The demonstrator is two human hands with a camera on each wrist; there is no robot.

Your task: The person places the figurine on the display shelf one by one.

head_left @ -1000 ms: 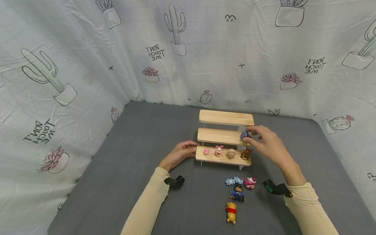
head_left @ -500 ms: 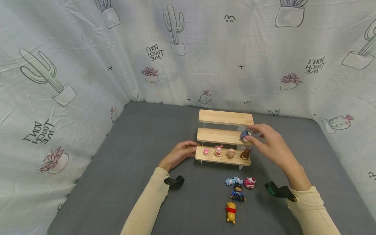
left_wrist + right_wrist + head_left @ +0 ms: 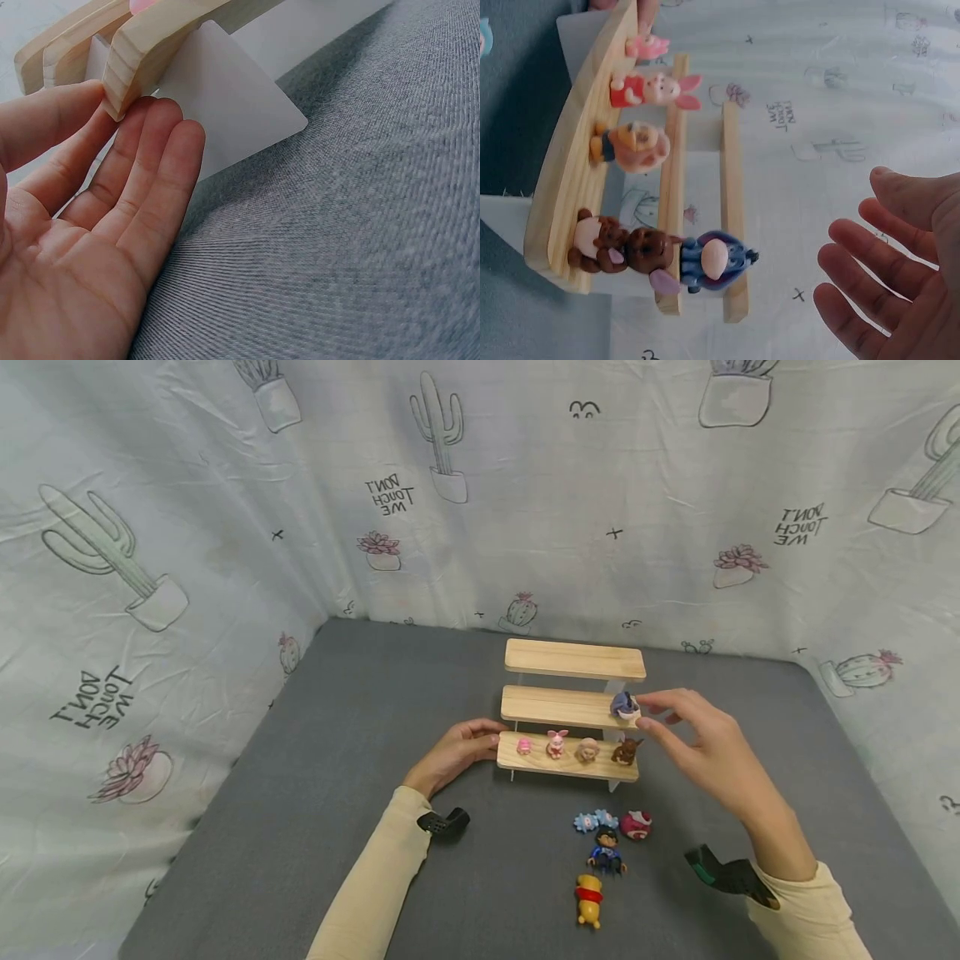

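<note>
On the grey surface [image 3: 367,718] stands a tiered wooden rack [image 3: 574,660], its lowest board [image 3: 536,762] pinched by the left hand [image 3: 452,755]. The right hand [image 3: 708,747], fingers loosely parted and empty, is just beside the blue donkey [image 3: 622,704] at the middle board's [image 3: 555,705] right end. Placing looks finished; next seems to call for a clean withdrawal.

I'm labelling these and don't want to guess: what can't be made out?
Left wrist view: a pink figure, cut off by the top edge.
Right wrist view: most of the left hand, hidden by the bottom shelf and the top edge.
Right wrist view: a light-blue figure, cut off by the left edge.
Head view: details of the magenta-and-white figure, too small.
</note>
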